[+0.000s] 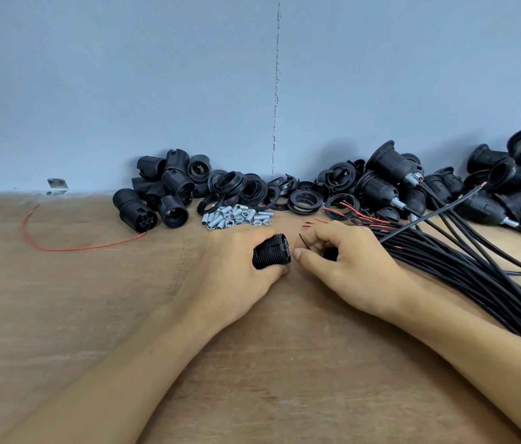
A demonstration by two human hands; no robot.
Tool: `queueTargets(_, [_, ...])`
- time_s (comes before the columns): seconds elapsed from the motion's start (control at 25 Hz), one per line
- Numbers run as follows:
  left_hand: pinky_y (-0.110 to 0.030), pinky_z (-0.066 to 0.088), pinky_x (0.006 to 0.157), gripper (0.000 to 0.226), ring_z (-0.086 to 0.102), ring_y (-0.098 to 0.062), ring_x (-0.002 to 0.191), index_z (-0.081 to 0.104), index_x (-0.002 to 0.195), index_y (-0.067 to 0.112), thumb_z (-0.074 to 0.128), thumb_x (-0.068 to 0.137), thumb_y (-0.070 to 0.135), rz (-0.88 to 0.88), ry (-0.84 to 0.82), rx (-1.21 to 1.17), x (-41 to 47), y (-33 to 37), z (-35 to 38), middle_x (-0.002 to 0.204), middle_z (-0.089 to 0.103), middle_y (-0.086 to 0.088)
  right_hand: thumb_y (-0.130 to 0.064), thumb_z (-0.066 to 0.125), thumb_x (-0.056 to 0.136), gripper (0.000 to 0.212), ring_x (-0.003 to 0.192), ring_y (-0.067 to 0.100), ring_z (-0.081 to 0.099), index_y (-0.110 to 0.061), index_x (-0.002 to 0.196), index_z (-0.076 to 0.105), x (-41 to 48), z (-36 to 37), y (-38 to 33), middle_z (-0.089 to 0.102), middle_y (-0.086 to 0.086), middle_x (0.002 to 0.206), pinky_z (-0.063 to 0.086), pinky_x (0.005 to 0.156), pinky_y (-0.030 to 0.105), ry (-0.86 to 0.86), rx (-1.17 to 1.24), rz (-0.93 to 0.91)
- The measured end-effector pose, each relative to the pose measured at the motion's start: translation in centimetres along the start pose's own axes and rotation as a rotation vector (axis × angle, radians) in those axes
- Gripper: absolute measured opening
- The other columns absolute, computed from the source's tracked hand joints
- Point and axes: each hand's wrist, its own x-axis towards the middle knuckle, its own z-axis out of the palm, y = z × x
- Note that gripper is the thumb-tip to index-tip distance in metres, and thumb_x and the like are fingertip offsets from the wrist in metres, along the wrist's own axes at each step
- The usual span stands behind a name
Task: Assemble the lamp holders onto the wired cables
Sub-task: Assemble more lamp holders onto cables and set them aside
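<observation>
Our left hand [236,274] curls round a black lamp holder [271,251] on the wooden table [92,299], terminal end facing right. Right hand [349,267] pinches a thin wire [303,241] between thumb and forefinger, just beside that holder; the cable bundle [477,277] lies just beyond our forearm.

Lamp holder [271,251] in my left hand [233,277] is black with ribbed bands, thin wire [302,240] in my right hand [349,270] black, cables [464,270] black with red ends, loose wire [70,249] red, nuts [236,216] silver, table [60,315] tan wood grain, wall [124,91] plain blue-grey.
</observation>
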Motion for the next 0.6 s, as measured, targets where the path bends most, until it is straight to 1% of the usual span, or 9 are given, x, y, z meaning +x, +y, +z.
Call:
queueTargets(0.08, [-0.027,0.043,0.062,0.017,0.057,-0.007,0.070,0.069,0.077,0.024,0.084,0.074,0.031,-0.003,0.002,-0.015,0.00,0.22,0.06,0.069,0.060,0.009,-0.020,0.069,0.090,0.014,0.073,0.010,0.052,-0.026,0.077,0.068,0.02,0.14,0.00,0.060,-0.004,0.068,0.041,0.068,0.023,-0.005,-0.024,-0.009])
queueTargets(0.16, [-0.030,0.044,0.062,0.017,0.057,-0.008,0.069,0.068,0.076,0.024,0.083,0.074,0.030,-0.001,-0.003,-0.014,-0.03,0.41,0.04,0.068,0.059,0.009,-0.020,0.068,0.091,0.012,0.073,0.011,0.050,-0.014,0.081,0.068,0.08,0.20,0.01,0.059,-0.001,0.069,0.040,0.068,0.024,-0.022,-0.044,-0.012])
queueTargets(0.28, [-0.031,0.044,0.062,0.017,0.056,-0.009,0.069,0.067,0.075,0.022,0.083,0.074,0.029,0.012,-0.012,-0.016,-0.15,0.56,-0.11,0.067,0.059,0.008,-0.019,0.066,0.092,0.013,0.069,0.009,0.048,-0.011,0.082,0.067,0.13,0.08,-0.09,0.059,-0.002,0.069,0.037,0.065,0.022,-0.052,-0.048,-0.018])
queueTargets(0.44, [-0.029,0.041,0.060,0.019,0.053,-0.008,0.066,0.066,0.073,0.021,0.083,0.077,0.029,0.035,-0.013,0.003,-0.30,0.87,-0.15,0.064,0.057,0.009,-0.018,0.066,0.092,0.014,0.068,0.010,0.047,-0.008,0.082,0.067,0.01,-0.04,-0.21,0.060,0.000,0.071,0.038,0.066,0.025,-0.063,-0.047,-0.026])
queueTargets(0.6, [-0.028,0.042,0.060,0.020,0.054,-0.007,0.066,0.064,0.073,0.024,0.083,0.077,0.026,0.058,-0.023,-0.001,-0.26,0.91,-0.14,0.065,0.056,0.011,-0.019,0.067,0.093,0.015,0.064,0.006,0.045,-0.009,0.082,0.067,0.06,-0.11,0.01,0.056,-0.006,0.067,0.036,0.064,0.024,-0.085,-0.027,-0.005])
